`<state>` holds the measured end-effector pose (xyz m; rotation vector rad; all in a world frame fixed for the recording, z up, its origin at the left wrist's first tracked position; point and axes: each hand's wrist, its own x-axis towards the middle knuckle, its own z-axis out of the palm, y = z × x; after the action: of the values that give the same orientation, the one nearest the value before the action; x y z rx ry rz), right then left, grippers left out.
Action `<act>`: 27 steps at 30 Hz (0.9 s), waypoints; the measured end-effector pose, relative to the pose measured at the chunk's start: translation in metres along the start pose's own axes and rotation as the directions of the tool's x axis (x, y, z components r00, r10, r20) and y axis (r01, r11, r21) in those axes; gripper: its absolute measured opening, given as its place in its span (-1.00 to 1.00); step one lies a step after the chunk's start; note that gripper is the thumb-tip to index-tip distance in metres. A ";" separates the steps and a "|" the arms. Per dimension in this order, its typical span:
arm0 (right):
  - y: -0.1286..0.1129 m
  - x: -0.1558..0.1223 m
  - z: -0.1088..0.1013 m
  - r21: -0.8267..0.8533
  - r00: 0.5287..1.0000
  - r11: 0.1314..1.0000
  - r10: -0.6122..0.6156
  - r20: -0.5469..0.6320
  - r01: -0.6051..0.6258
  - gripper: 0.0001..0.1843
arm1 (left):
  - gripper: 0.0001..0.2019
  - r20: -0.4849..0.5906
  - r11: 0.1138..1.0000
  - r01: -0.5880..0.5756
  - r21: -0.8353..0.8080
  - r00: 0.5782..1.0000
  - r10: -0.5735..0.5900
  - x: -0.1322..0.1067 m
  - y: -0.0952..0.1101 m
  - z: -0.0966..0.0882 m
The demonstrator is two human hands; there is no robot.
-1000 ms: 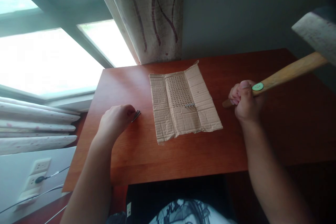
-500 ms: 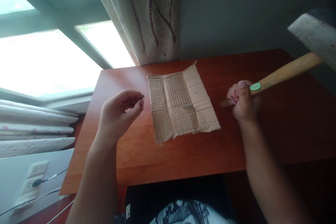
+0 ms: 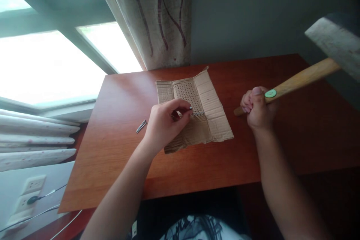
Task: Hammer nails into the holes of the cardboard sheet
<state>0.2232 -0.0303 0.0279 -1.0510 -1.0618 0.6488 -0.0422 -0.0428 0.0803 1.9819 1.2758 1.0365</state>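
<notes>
My left hand (image 3: 165, 122) pinches a small nail (image 3: 190, 108) between thumb and fingers, over the left part of a flattened cardboard sheet (image 3: 213, 120) with a grid of holes. A short row of nails (image 3: 198, 113) stands in the cardboard just right of my fingertips. My right hand (image 3: 257, 107) is wrapped round the wooden handle of a hammer (image 3: 303, 77), which is raised to the right with its grey head (image 3: 336, 39) near the frame's edge. The cardboard lies on a reddish wooden table (image 3: 118, 157).
A few loose nails (image 3: 141, 126) lie on the table left of my left hand. A patterned curtain (image 3: 157, 15) and bright window (image 3: 50, 63) stand behind the table. Wall sockets with a cable (image 3: 30, 195) are at the lower left.
My left hand picked a nail from the loose ones on the table, lifted it, and carried it right to the cardboard. The right hand and hammer stayed raised, almost still.
</notes>
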 end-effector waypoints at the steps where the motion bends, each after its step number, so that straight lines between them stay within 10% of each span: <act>1: 0.000 0.000 0.000 0.000 1.000 1.000 0.003 0.000 -0.003 -0.38 | -0.95 -0.002 1.000 -0.007 0.015 1.000 0.007 -0.001 0.000 0.000; 27: -0.002 0.000 0.000 -0.002 1.000 1.000 -0.010 0.009 0.010 -0.37 | -0.96 0.001 0.994 -0.050 0.093 0.999 0.050 -0.002 0.003 -0.002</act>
<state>0.2230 -0.0308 0.0298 -1.0450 -1.0748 0.6451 -0.0424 -0.0455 0.0835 2.0935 1.3027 1.0185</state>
